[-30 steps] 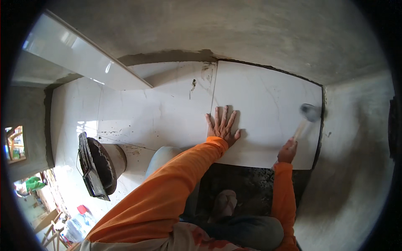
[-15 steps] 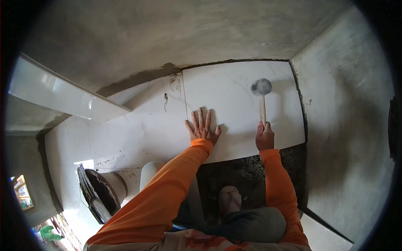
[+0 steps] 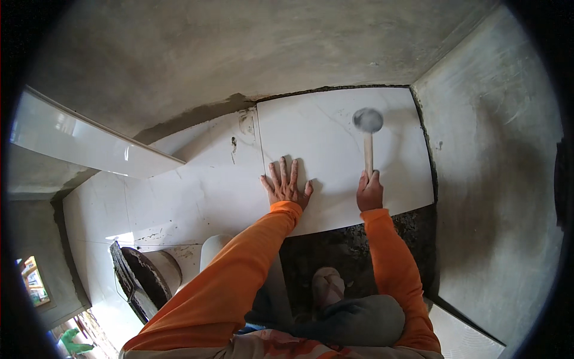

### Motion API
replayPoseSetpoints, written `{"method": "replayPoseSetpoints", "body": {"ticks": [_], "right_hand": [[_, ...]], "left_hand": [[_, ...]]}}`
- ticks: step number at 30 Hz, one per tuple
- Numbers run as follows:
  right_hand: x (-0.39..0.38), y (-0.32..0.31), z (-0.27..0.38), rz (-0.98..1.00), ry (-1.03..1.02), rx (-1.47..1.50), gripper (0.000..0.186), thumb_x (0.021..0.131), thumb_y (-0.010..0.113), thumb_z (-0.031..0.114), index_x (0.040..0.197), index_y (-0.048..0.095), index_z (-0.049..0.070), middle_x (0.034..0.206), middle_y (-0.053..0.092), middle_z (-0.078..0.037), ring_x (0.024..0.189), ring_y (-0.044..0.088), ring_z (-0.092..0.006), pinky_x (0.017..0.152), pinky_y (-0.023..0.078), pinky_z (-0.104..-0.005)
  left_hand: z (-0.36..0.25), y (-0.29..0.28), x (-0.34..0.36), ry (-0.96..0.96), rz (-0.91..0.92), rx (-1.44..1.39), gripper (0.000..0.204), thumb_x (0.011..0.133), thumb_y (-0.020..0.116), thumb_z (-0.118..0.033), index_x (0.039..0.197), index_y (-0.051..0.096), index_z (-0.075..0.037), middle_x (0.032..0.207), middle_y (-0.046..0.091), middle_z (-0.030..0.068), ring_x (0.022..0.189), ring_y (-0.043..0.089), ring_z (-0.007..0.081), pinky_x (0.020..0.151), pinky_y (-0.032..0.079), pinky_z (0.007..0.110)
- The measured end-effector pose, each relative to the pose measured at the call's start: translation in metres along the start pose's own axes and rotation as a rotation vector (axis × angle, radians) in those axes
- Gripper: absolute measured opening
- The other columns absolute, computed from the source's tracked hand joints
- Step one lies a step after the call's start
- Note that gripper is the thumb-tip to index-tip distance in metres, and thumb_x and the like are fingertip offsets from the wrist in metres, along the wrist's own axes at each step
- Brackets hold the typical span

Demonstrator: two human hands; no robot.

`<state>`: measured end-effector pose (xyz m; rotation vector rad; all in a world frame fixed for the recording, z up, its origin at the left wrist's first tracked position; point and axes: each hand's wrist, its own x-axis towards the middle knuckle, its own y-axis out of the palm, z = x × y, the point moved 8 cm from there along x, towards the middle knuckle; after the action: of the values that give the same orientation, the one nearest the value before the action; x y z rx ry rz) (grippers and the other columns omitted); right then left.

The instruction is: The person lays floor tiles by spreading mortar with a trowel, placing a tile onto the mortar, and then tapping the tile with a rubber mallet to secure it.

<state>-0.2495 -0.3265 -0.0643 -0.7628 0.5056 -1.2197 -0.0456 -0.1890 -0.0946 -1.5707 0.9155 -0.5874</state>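
My right hand point(image 3: 370, 192) is closed round the wooden handle of a rubber mallet point(image 3: 368, 121). The mallet's dark, slightly blurred head is over the right part of a large white floor tile point(image 3: 323, 128); whether it touches the surface I cannot tell. Flat on the same tile, close to its left joint, lies my left hand point(image 3: 286, 182) with fingers spread. The tile's far edge runs along the grey wall, leaving a thin dark gap. Its near edge borders dark, rough bedding point(image 3: 317, 254), where my sandalled foot point(image 3: 328, 286) rests.
Laid white tiles point(image 3: 179, 200) with grey smears continue to the left. A mortar-crusted bucket point(image 3: 170, 269) stands there, a dark flat piece leaning at its mouth. Another glossy tile point(image 3: 89, 134) leans at the far left. Bare cement walls point(image 3: 496, 161) close in on the right and far side.
My right hand and the mallet have shifted slightly left over the tile. My left hand stays spread in the same place.
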Motion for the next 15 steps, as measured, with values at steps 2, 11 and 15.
{"method": "replayPoseSetpoints", "body": {"ticks": [2, 11, 15], "right_hand": [[0.006, 0.013, -0.027, 0.002, -0.071, -0.093, 0.027, 0.093, 0.046, 0.026, 0.091, 0.045, -0.001, 0.066, 0.056, -0.027, 0.063, 0.057, -0.0461, 0.052, 0.044, -0.0507], [0.013, -0.019, 0.023, -0.005, 0.137, 0.006, 0.041, 0.094, 0.04, 0.038, 0.094, 0.052, -0.002, 0.081, 0.059, -0.027, 0.077, 0.056, -0.0471, 0.066, 0.045, -0.0501], [0.02, -0.011, -0.033, -0.022, -0.002, -0.19, 0.039, 0.094, 0.04, 0.036, 0.094, 0.049, -0.002, 0.075, 0.059, -0.026, 0.07, 0.056, -0.0482, 0.061, 0.044, -0.0533]], "left_hand": [[-0.005, 0.001, 0.001, -0.003, -0.017, -0.006, 0.07, 0.085, 0.037, -0.053, 0.145, 0.018, -0.022, 0.152, 0.011, 0.009, 0.139, 0.002, 0.0352, 0.108, 0.001, 0.059], [0.009, 0.003, -0.003, -0.002, -0.018, 0.012, 0.072, 0.085, 0.036, -0.053, 0.146, 0.017, -0.021, 0.152, 0.011, 0.0108, 0.139, 0.004, 0.037, 0.108, 0.001, 0.059], [-0.007, -0.003, 0.007, 0.036, 0.069, 0.005, 0.073, 0.084, 0.038, -0.054, 0.146, 0.016, -0.021, 0.151, 0.008, 0.0148, 0.139, 0.0, 0.0379, 0.107, 0.0, 0.059]]}}
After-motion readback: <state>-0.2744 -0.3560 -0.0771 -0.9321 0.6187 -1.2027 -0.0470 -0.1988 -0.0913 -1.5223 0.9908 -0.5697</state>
